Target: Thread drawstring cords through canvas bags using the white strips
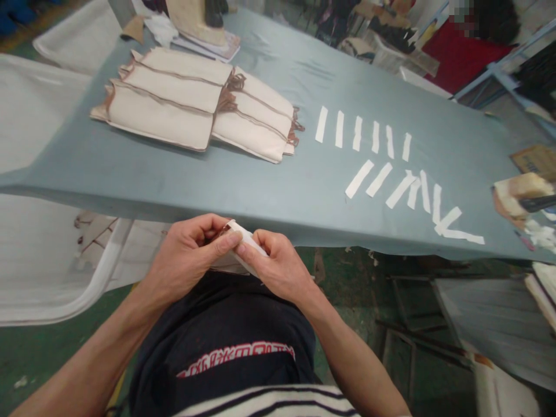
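Observation:
At the near edge of the table, my left hand (pixel 200 246) and my right hand (pixel 271 258) pinch a cream fabric piece (pixel 231 264) between thumbs and fingers. A white strip (pixel 248 238) shows along its top, running between the two thumbs, and a bit of brown is visible by the left fingers. Much of the piece is hidden behind my hands. Beyond them on the table lie stacked cream fabric pieces (pixel 167 104) with brown edges and brown cords. To the right, several loose white strips (pixel 358 179) are spread in two rows.
The table (pixel 278 191) has a blue-green cover. White plastic tubs (pixel 43 260) stand at the left, one holding similar pieces. A cream and black object (pixel 195 23) stands on papers at the back. Yellowish blocks (pixel 523 191) sit at the right end. Another person is at the far right.

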`<action>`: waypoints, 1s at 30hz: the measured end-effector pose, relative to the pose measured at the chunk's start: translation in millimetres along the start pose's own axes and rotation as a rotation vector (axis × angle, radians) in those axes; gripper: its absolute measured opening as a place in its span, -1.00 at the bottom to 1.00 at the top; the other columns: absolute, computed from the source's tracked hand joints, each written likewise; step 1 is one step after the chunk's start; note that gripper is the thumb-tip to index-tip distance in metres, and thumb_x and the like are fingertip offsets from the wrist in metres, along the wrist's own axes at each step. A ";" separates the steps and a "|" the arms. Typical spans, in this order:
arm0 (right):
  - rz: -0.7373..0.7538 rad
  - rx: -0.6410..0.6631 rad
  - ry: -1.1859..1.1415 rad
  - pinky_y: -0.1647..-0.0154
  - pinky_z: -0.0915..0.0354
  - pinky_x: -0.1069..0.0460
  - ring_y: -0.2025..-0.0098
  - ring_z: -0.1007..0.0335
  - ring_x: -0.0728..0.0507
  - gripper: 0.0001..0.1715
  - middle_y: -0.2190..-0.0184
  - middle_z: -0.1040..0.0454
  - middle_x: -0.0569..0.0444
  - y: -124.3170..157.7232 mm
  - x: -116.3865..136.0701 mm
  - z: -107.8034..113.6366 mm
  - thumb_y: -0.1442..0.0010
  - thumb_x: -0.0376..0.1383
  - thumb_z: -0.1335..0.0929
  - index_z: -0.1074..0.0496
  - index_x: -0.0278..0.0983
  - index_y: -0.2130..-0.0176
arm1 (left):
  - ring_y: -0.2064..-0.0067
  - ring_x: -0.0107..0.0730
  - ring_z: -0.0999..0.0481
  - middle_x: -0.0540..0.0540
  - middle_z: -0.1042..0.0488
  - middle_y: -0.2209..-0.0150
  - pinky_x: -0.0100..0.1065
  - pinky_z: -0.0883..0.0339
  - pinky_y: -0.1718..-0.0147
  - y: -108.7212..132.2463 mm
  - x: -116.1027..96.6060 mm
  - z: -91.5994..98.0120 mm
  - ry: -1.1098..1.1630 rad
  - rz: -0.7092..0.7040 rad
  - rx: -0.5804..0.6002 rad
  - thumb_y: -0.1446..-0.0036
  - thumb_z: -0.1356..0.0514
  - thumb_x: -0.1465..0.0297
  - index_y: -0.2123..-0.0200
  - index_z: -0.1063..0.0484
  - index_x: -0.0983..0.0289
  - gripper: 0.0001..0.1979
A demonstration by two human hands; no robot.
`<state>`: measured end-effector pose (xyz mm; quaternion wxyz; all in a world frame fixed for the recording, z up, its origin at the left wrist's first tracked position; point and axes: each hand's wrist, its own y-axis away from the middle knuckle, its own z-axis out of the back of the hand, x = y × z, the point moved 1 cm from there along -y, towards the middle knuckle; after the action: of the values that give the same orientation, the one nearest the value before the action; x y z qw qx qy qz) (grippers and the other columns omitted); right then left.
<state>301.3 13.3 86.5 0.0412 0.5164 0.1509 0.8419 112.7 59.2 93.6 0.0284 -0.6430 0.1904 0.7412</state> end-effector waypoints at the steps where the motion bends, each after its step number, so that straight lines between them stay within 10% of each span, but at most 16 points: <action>1: -0.012 -0.011 0.003 0.34 -0.01 0.02 0.38 -0.22 -0.06 -0.39 0.46 -0.34 0.21 -0.6 0.7 -0.6 -0.44 0.18 -0.39 -0.23 -0.15 0.41 | 0.46 -0.40 -0.49 -0.02 -0.61 0.46 -0.45 -0.37 0.45 -0.1 0.5 1.0 -0.006 0.000 0.013 -0.02 -0.50 0.05 0.34 -0.62 0.25 -0.62; 9: -0.023 -0.028 -0.003 0.38 -0.01 0.01 0.46 -0.14 -0.04 -0.57 0.51 -0.27 0.23 37.3 5.9 -4.9 -0.44 -0.01 -0.41 -0.29 -0.15 0.37 | 0.46 -0.41 -0.47 0.00 -0.60 0.46 -0.46 -0.35 0.46 -5.2 -14.0 13.7 -0.107 -0.063 0.032 -0.07 -0.47 0.06 0.35 -0.65 0.26 -0.64; 13: 0.052 0.219 0.046 0.42 -0.13 0.03 0.47 -0.33 -0.05 -0.67 0.51 -0.45 0.20 68.1 5.4 32.1 -0.50 -0.11 -0.39 -0.49 -0.19 0.31 | 0.45 -0.40 -0.47 -0.01 -0.57 0.48 -0.46 -0.34 0.46 -9.5 -30.9 28.0 -0.120 -0.044 0.119 -0.07 -0.48 0.04 0.36 -0.67 0.26 -0.62; 15: 0.091 -0.054 0.119 0.35 -0.29 0.03 0.40 -0.47 -0.08 -0.78 0.41 -0.60 0.14 70.2 6.2 58.5 -0.50 -0.13 -0.44 -0.62 -0.20 0.13 | 0.45 -0.41 -0.45 0.00 -0.55 0.49 -0.47 -0.30 0.46 -10.8 -37.7 32.4 -0.142 -0.042 0.190 -0.08 -0.47 0.03 0.36 -0.68 0.27 -0.61; 19: 0.435 -0.303 -0.002 0.04 -0.61 -0.04 0.16 -0.73 -0.17 -0.64 0.15 -0.78 0.00 43.8 15.3 79.7 -0.48 -0.01 -0.54 -0.61 -0.20 -0.06 | 0.45 -0.42 -0.39 0.00 -0.53 0.48 -0.47 -0.24 0.46 -10.9 -45.5 31.2 -0.206 -0.041 0.325 -0.18 -0.43 0.01 0.34 -0.69 0.27 -0.59; 25: 0.818 0.007 -0.010 -0.37 -0.53 -0.23 -0.23 -0.68 -0.31 -0.20 -0.19 -0.71 -0.17 -22.7 38.5 51.8 -0.38 0.21 -0.58 -0.51 -0.22 -0.31 | 0.44 -0.44 -0.30 -0.07 -0.40 0.48 -0.46 -0.15 0.47 0.1 -50.7 29.3 -0.259 -0.176 0.378 -0.31 -0.36 0.07 0.39 -0.59 0.24 -0.63; 30: 0.814 0.176 0.204 -0.52 -0.29 -0.32 0.32 -0.44 -0.11 -0.34 0.42 -0.48 0.25 -41.4 56.2 44.5 -0.25 0.30 -0.61 -0.53 -0.17 0.18 | 0.44 -0.43 -0.27 -0.07 -0.39 0.49 -0.45 -0.16 0.47 12.7 -52.4 31.3 -0.243 -0.239 0.337 -0.30 -0.41 0.11 0.44 -0.59 0.23 -0.63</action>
<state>310.9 74.7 141.1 -0.3537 0.4495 0.0096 0.8202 88.5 68.0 150.4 0.2457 -0.5532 0.2293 0.7623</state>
